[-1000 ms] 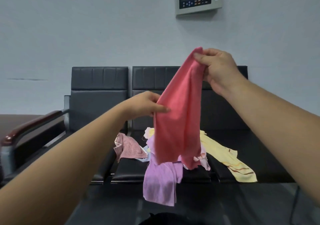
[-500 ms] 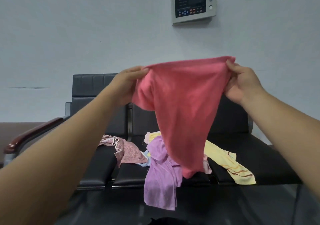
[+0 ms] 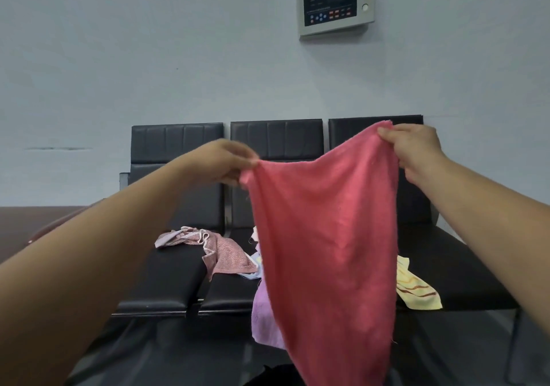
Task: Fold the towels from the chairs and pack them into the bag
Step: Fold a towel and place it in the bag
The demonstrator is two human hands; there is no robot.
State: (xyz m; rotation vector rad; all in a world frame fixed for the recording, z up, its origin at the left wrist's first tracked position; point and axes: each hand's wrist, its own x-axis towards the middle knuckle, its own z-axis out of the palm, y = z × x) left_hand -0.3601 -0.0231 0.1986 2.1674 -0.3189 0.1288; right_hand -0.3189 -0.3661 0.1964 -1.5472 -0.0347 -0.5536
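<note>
black chairs (image 3: 178, 281) behind hand-stretched red towel (image 3: 327, 237)

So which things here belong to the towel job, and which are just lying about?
Job: red towel, pinched by left hand and right hand; mottled pink towel, purple towel, yellow striped towel on the chairs.
Just there: wall control panel.

A towel (image 3: 324, 237) hangs before the chairs (image 3: 175, 281), on which other towels (image 3: 229, 256) lie.
</note>
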